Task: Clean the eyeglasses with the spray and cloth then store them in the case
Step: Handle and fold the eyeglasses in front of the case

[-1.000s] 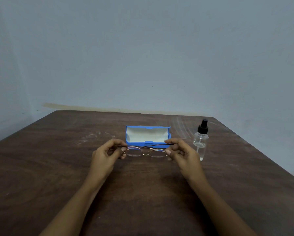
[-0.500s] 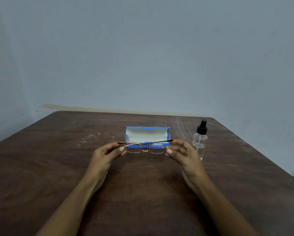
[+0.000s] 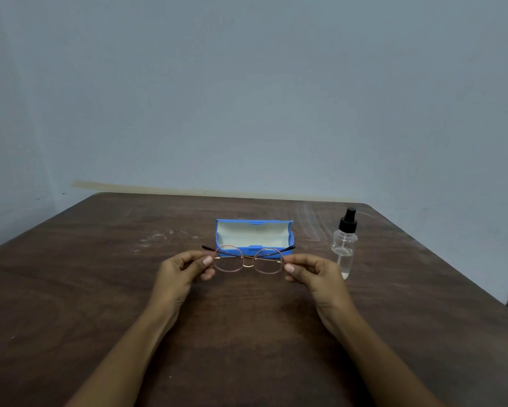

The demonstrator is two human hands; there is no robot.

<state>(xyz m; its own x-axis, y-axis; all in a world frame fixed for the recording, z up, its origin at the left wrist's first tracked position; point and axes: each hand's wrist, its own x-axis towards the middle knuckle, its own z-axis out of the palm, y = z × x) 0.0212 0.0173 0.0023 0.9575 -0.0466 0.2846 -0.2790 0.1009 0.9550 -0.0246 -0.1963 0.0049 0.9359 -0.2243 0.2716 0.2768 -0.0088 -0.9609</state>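
I hold thin-framed round eyeglasses (image 3: pixel 248 259) above the table, temples folded behind the lenses. My left hand (image 3: pixel 179 271) pinches the left rim and my right hand (image 3: pixel 314 273) pinches the right rim. The lenses stand upright, facing me. Just behind them an open blue case (image 3: pixel 254 235) with a pale lining rests on the table. A clear spray bottle (image 3: pixel 344 245) with a black nozzle stands upright to the right of my right hand. No cloth is visible.
The brown wooden table (image 3: pixel 100 289) has white scuff marks at the back left and back right. A plain grey wall rises behind it. The table's right edge runs diagonally past the bottle.
The glasses have tilted from lying flat to standing upright with the lenses facing me. Both hands kept their hold and rose slightly.
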